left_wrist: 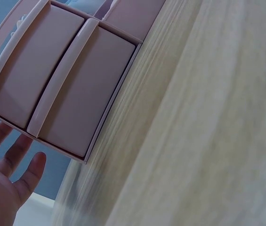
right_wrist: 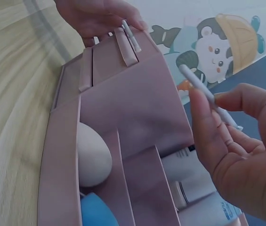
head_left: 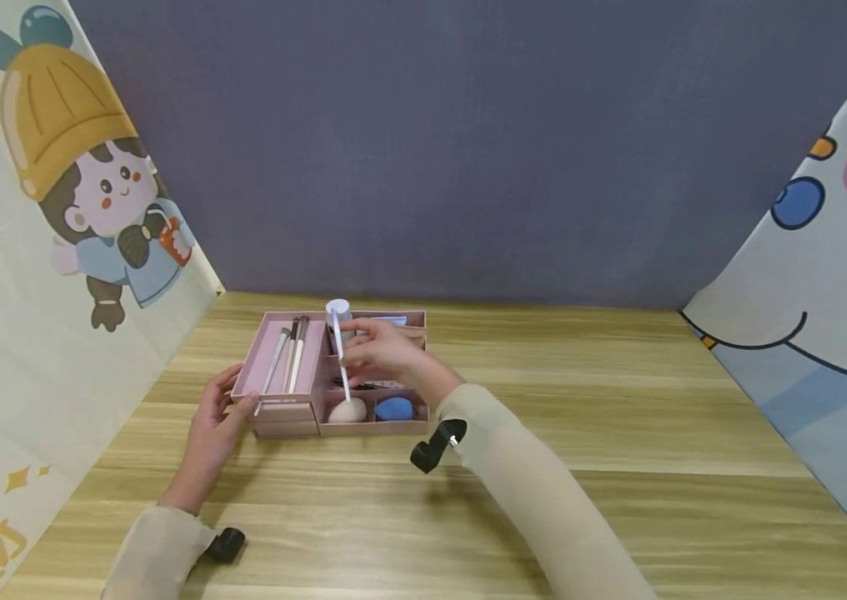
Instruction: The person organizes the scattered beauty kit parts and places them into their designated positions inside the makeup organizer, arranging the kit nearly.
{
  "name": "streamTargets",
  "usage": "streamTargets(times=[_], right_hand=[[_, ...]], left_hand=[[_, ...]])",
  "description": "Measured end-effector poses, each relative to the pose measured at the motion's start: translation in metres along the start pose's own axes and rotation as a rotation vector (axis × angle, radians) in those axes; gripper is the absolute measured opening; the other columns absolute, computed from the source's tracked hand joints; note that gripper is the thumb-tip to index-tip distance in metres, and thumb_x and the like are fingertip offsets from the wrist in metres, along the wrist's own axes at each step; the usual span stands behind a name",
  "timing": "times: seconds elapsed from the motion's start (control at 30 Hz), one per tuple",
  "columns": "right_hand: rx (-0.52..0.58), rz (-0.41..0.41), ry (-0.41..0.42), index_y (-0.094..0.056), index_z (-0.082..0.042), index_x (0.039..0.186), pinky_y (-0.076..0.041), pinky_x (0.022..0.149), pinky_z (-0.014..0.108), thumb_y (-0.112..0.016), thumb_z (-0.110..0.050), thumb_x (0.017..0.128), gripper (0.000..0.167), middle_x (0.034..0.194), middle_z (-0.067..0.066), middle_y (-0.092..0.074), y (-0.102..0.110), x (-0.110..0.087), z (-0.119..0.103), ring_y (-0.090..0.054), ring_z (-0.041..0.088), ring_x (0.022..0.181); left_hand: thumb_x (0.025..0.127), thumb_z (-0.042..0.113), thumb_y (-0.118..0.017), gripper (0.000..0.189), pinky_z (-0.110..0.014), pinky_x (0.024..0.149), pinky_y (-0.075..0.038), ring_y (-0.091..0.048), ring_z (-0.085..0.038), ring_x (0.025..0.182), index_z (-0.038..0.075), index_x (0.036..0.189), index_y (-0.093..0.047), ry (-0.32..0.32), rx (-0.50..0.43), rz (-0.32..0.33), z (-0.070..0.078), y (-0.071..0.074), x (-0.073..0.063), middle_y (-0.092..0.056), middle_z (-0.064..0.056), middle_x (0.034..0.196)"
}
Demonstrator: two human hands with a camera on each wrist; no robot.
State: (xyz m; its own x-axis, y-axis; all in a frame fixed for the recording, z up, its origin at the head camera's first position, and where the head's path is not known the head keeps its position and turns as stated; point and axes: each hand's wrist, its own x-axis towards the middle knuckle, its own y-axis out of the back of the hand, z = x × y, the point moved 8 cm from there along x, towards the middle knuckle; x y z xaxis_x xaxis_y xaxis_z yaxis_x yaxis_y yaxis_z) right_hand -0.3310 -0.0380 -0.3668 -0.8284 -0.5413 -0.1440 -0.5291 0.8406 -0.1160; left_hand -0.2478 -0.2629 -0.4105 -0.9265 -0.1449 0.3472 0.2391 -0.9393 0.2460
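Note:
A pink makeup organizer (head_left: 374, 428) stands on the table. My right hand (head_left: 386, 354) is above its open compartments, pinching a slim white pen-like stick (right_wrist: 203, 92) between thumb and fingers. At the organizer's left side is my left hand (head_left: 213, 429), its thumb by the front corner and its fingers loosely extended in the left wrist view. Several makeup brushes (head_left: 296, 354) lie in the top left tray, one handle jutting past the front edge. In the front compartments sit a beige makeup sponge (right_wrist: 93, 157) and a blue makeup sponge (head_left: 395, 408).
A white-capped bottle (head_left: 338, 307) stands in the rear compartment, with other tubes beside it partly hidden by my right hand. Two drawers (left_wrist: 81, 89) face forward under the brush tray. A dark panel (head_left: 423, 167) rises behind the wooden table (head_left: 581, 400), and printed cloths hang at both sides.

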Motion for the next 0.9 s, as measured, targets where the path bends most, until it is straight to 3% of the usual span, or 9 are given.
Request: streamTargets(times=[0.4,0.6,0.9], right_hand=[[0.117,0.035,-0.065,-0.037,0.003,0.150,-0.058,0.062,0.032,-0.054,0.016,0.088,0.066,0.086,0.015,-0.058,-0.019,0.020,0.001,-0.062,0.021,0.067],[0.125,0.059,-0.094,-0.038,0.004,0.149,-0.058,0.062,0.032,-0.057,0.017,0.086,0.067,0.091,0.017,-0.058,-0.025,0.025,-0.002,-0.062,0.024,0.069],[0.135,0.083,-0.129,-0.036,0.006,0.147,-0.057,0.055,0.029,-0.055,0.020,0.086,0.065,0.082,0.017,-0.057,-0.031,0.032,-0.002,-0.060,0.024,0.063]], left_hand=[[0.100,0.005,-0.057,0.050,-0.014,0.076,-0.042,-0.053,0.008,0.102,0.000,0.146,-0.039,0.010,0.006,-0.005,-0.001,0.000,0.000,-0.049,0.015,0.120],[0.100,0.006,-0.057,0.050,-0.014,0.077,-0.042,-0.052,0.008,0.103,0.001,0.147,-0.038,0.026,0.009,-0.011,-0.003,0.000,0.001,-0.048,0.011,0.122],[0.100,0.006,-0.057,0.050,-0.014,0.078,-0.041,-0.051,0.007,0.104,0.001,0.147,-0.038,0.034,0.015,-0.012,-0.004,0.000,0.002,-0.048,0.010,0.122]])
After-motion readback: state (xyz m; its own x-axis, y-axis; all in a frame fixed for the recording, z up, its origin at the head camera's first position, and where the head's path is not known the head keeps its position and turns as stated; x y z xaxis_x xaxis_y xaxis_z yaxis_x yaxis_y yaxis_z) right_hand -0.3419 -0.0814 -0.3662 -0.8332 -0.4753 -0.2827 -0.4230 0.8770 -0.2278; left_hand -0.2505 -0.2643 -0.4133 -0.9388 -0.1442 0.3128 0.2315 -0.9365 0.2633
